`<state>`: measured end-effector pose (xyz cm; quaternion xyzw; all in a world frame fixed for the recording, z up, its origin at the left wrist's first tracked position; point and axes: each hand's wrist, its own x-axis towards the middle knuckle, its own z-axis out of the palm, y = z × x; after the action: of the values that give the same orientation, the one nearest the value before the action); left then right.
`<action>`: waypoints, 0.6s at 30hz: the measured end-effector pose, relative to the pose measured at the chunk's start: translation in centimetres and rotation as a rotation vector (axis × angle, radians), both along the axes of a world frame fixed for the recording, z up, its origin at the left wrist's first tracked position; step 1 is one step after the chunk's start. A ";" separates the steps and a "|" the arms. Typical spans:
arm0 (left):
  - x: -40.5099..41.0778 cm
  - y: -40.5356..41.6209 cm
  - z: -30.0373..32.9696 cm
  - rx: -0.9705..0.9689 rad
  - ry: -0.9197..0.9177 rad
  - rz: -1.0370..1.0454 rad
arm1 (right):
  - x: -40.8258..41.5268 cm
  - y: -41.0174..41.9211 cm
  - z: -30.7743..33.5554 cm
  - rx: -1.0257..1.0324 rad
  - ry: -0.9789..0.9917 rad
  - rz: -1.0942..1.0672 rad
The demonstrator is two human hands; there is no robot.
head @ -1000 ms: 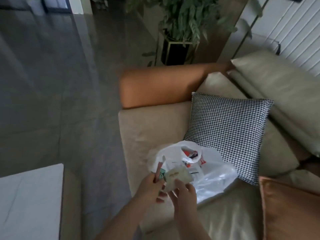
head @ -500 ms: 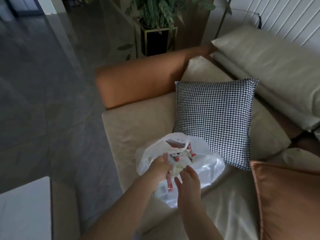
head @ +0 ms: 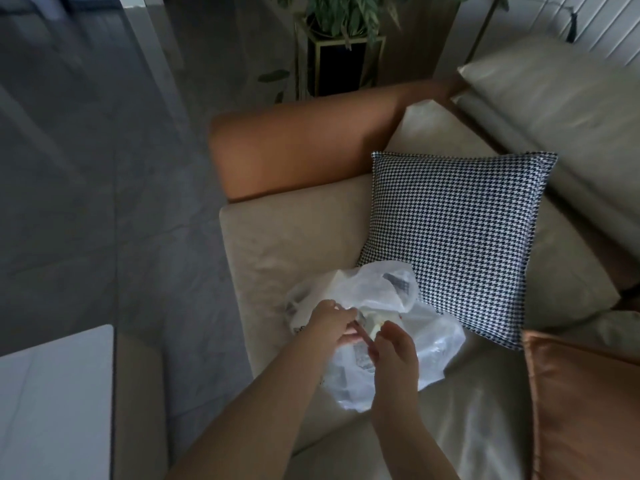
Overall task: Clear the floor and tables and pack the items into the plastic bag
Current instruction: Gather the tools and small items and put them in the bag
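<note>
Both hands meet over the mouth of the plastic bag (head: pixel 391 327), and only the head view shows them. The left hand (head: pixel 329 323) has its fingers curled round something at the bag's opening, most likely the rim of the film together with a dark-and-pink item (head: pixel 360 323), probably to keep the mouth held wide. The right hand (head: pixel 393 351) comes in beside it with fingers bent toward a small pale packet (head: pixel 375 327) at the opening; blur hides the fingertips, so I cannot tell whether it still pinches the packet or has let go. The hands are nearly touching, which suits feeding a small thing into a floppy opening that would otherwise fold shut. The bag lies slumped on the sofa seat (head: pixel 294 244) near its front edge, toward the end with the orange armrest (head: pixel 298 150), and its far side touches the lower corner of the houndstooth cushion (head: pixel 457 244), which may help prop it up. Dark shapes show faintly through the film, so it seems already partly filled. An orange cushion (head: pixel 585 410) sits at the near right corner of the seat. A white tabletop (head: pixel 52 403) shows at the lower left, only its corner in view, with grey floor (head: pixel 86 202) beyond. A potted plant (head: pixel 339 36) stands behind the armrest.
</note>
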<state>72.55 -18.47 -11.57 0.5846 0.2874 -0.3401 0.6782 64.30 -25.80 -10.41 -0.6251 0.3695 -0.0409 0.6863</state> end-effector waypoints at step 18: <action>-2.2 -6.8 -3.8 -0.127 -0.030 -0.151 | -0.2 -5.2 -5.6 -0.082 0.086 0.025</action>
<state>70.38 -25.23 -15.32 0.5653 0.2100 -0.3993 0.6906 64.15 -31.03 -16.02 -0.6584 0.3887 -0.0204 0.6442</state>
